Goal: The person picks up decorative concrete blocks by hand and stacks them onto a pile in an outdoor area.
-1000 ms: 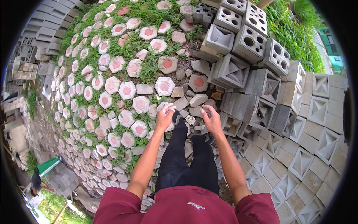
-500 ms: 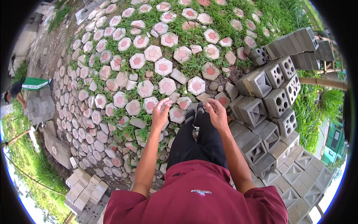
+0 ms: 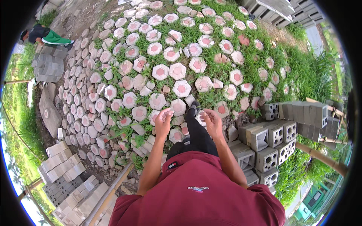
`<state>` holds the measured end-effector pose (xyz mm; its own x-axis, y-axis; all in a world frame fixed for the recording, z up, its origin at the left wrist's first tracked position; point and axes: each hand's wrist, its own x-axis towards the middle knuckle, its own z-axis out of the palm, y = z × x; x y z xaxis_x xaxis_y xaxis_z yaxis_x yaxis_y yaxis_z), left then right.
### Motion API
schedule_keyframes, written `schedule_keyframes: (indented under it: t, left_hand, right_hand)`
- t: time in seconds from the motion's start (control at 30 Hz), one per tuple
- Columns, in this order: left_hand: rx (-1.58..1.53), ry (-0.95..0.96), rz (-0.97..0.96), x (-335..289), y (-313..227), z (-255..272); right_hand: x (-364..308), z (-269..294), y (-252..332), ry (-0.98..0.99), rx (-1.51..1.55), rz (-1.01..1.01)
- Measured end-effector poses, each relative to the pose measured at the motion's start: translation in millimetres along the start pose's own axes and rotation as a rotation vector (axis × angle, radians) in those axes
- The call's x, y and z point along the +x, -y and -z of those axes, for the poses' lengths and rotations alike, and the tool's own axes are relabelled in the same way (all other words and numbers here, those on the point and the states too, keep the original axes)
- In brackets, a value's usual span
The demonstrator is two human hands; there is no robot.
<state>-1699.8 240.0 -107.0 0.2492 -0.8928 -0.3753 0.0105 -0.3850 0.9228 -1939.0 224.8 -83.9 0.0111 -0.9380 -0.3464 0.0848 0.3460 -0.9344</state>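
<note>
Hexagonal pavers (image 3: 181,88) with pink centres cover the ground, grass growing between them. Both arms are raised at waist height over them: the left hand (image 3: 163,121) and right hand (image 3: 212,121) hang loosely curled, gripping nothing. Grey hollow blocks (image 3: 277,141) sit stacked just to the person's right.

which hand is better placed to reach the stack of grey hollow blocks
Probably the right hand. The grey hollow blocks are stacked on the person's right, closer to that hand, while the left hand hangs over the hexagonal pavers on the other side. Both hands look empty.
</note>
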Motion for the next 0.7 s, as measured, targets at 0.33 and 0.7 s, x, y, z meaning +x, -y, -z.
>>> schedule_keyframes:
  t: [0.33, 0.7]
  left_hand:
    - [-0.111, -0.193, -0.042, 94, -76, -22]
    - [-0.259, -0.7, -0.095, 77, -102, 64]
  right_hand:
    - [153, -40, 78, 0.324, -0.112, -0.04]
    - [201, -179, 122, 0.967, -0.195, 0.023]
